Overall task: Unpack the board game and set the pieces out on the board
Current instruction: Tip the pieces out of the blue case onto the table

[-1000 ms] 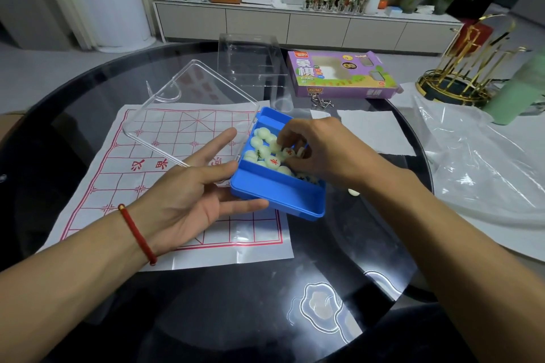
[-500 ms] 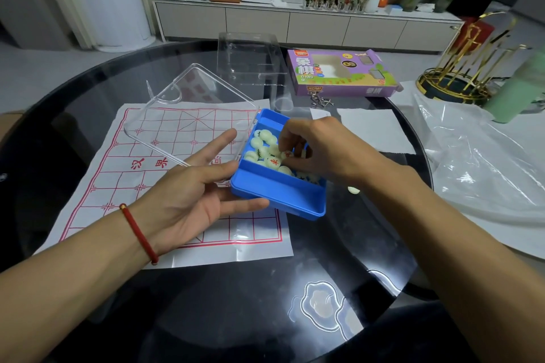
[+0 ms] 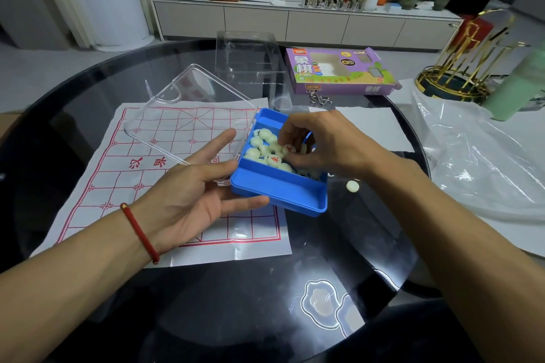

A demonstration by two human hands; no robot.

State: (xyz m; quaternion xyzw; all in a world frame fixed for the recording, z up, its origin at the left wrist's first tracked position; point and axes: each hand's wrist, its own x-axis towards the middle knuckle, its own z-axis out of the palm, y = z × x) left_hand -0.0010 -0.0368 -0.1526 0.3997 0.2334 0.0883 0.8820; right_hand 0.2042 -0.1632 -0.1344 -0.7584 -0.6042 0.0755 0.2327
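A: Item 1, your left hand (image 3: 188, 200)?
B: Palm up, fingers straight, supporting the blue tray (image 3: 280, 188) from below and at its near-left corner. No change vs. 1 s ago; tray hasn't shifted.

A: Item 2, right hand (image 3: 321, 141)?
B: Over the tray, fingers curled down into the pieces (image 3: 265, 150). It has lifted a little since a sec ago, and a red-marked piece (image 3: 288, 149) now shows at your fingertips. Prob. pinched betw. thumb and forefinger, but the hand covers the contact, so can't be certain.

A: Item 3, tray lid?
B: Clear lid (image 3: 188, 111), hinged open, standing up and away beyond your left fingertips, over the board.

A: Item 4, board?
B: Paper board (image 3: 118, 173) w/ red grid, flat under your left hand and wrist. No pieces on it yet.

A: Item 5, strays?
B: One pale piece (image 3: 352, 186) on the glass table (image 3: 265, 289), just below your right wrist, outside the tray.

A: Item 6, packaging?
B: Purple game box (image 3: 339, 70) and clear insert (image 3: 247, 58), well beyond both hands.

A: Meaning for the task?
B: Unpacking is done; you look to be drawing the first piece. Next you'd carry it left to the grid. Nearly all the setting-out remains.
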